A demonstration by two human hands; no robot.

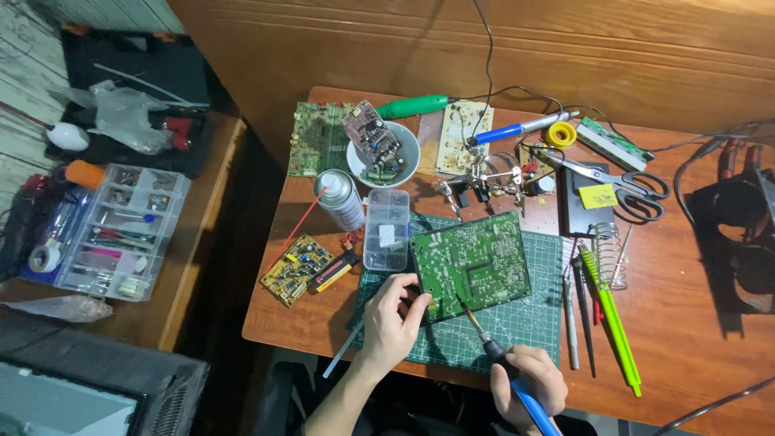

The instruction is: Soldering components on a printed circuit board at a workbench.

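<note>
A green circuit board (pixel 476 262) lies solder side up on a green cutting mat (pixel 533 311). My left hand (pixel 393 316) grips the board's lower left corner, thumb and fingers pinching its edge. In my right hand (pixel 529 383), near the table's front edge, I hold a blue-handled soldering iron (pixel 492 347); its tip touches the board's lower edge, near the middle.
A spray can (pixel 339 199), a clear parts box (pixel 386 228), a white bowl (pixel 408 153) holding small boards, and a yellow board (pixel 297 269) sit to the left. Scissors (pixel 626 186), a coil iron stand (pixel 611 250) and green tools (pixel 611 319) lie right. A compartment organizer (pixel 121 230) rests on the side bench.
</note>
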